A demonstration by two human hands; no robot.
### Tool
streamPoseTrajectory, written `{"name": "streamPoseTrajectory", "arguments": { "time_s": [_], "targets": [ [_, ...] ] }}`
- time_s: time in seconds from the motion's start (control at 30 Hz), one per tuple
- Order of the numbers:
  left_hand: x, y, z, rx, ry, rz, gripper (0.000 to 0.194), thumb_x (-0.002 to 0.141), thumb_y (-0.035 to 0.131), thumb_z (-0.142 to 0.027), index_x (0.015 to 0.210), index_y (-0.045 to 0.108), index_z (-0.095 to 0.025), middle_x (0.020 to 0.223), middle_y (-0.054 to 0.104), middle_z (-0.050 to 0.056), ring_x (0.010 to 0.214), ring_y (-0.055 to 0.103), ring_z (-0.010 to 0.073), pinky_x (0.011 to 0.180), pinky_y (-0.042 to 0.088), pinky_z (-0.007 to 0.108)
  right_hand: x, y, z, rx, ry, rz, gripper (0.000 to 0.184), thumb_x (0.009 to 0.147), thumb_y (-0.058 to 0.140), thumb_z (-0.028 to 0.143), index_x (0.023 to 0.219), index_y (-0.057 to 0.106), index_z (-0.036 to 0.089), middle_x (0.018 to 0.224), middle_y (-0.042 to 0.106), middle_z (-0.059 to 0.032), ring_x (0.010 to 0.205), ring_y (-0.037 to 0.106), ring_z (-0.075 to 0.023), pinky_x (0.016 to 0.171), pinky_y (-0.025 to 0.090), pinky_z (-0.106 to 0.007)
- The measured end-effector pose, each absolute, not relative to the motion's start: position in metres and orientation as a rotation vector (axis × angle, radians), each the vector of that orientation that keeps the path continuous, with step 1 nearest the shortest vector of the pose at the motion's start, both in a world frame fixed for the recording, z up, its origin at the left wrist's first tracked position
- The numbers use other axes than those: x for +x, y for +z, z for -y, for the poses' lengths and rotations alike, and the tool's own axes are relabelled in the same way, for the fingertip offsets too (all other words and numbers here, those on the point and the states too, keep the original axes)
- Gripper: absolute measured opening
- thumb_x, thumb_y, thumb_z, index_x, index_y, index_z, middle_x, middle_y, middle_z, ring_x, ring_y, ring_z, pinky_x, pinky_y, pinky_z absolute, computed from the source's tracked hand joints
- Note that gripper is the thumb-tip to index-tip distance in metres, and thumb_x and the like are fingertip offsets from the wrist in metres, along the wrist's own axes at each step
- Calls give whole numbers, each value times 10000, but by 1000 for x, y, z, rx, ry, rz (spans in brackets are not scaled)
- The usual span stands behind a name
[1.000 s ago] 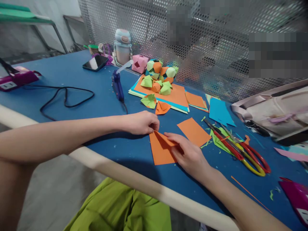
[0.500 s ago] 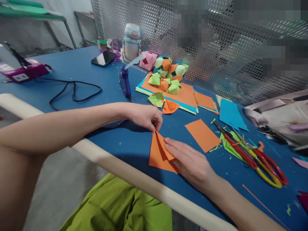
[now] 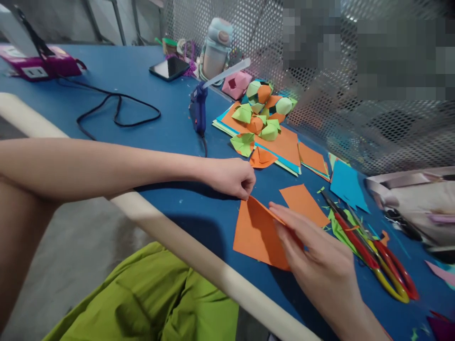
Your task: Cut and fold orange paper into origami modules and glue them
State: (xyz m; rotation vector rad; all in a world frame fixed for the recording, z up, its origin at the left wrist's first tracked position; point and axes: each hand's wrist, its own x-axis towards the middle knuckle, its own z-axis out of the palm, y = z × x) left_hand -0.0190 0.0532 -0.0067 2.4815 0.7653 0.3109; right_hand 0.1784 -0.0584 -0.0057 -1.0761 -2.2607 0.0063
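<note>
An orange sheet of paper [image 3: 258, 234] lies on the blue table near its front edge, with its right side lifted. My left hand [image 3: 232, 177] is closed in a pinch at the sheet's far corner. Along the raised right edge, my right hand [image 3: 320, 260] grips the paper between thumb and fingers; the thumb is partly hidden. Just beyond the right fingers lies a second orange piece of paper [image 3: 304, 203]. Folded orange and green paper petals [image 3: 262, 157] sit past my left hand.
A blue glue gun [image 3: 198, 111] stands upright with its cord trailing. Folded paper shapes rest on stacked coloured sheets [image 3: 284, 144]. At right are red- and yellow-handled scissors [image 3: 369, 251], green scraps and a bag [image 3: 408, 189]. A phone [image 3: 169, 68] and bottle [image 3: 216, 47] are behind.
The folded flap has swung up and opened out, so the sheet shows a broader face. My right hand has lifted with its edge, while my left hand keeps the corner. The view has shifted.
</note>
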Motion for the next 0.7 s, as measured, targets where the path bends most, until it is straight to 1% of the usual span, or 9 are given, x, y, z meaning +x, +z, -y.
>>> {"name": "streamPoseTrajectory", "arguments": {
  "time_s": [0.1,0.2,0.33,0.4,0.5,0.57,0.7],
  "targets": [
    [-21,-4,-55,2514,294,-706,103,710,603,-118,704,701,-148,703,657,10,668,565,105,621,391,184,183,-9,57,-1002,-91,2320,371,815,493,-2,1109,632,177,1037,699,-98,934,676,-191,849,572,-324],
    [-23,-2,-59,2516,264,-643,141,705,586,-89,713,710,-156,726,673,11,680,573,103,643,397,179,182,-10,57,-920,-153,2399,383,793,478,-47,1091,637,134,1062,685,-139,974,659,-202,867,556,-346],
    [-26,-4,-63,2497,253,-583,167,714,576,-74,733,714,-166,744,683,6,704,584,106,658,404,173,178,-14,59,-810,-149,2541,397,785,482,-51,1119,616,116,1123,656,-176,1089,604,-241,881,548,-401],
    [-26,-5,-64,2488,247,-567,171,725,574,-73,762,715,-163,767,686,9,721,590,105,663,406,171,177,-16,60,-767,-135,2576,400,785,497,-54,1139,599,101,1143,645,-192,1141,570,-251,896,543,-409],
    [-27,-7,-66,2472,245,-552,168,729,581,-76,785,712,-164,790,687,6,736,592,101,664,405,164,179,-18,60,-733,-113,2604,410,783,500,-68,1157,584,77,1152,637,-211,1168,550,-251,913,536,-406],
    [-27,-7,-67,2457,246,-549,167,728,584,-75,786,711,-166,791,686,3,739,592,100,665,405,162,182,-18,59,-728,-90,2616,440,790,490,-65,1197,561,85,1159,637,-201,1175,546,-248,912,538,-408],
    [-28,-8,-68,2438,247,-549,177,728,575,-65,795,711,-156,785,685,9,738,596,106,665,411,169,188,-19,58,-721,-13,2662,534,812,454,-43,1313,478,141,1188,634,-148,1185,539,-242,912,541,-426]
  ]
}}
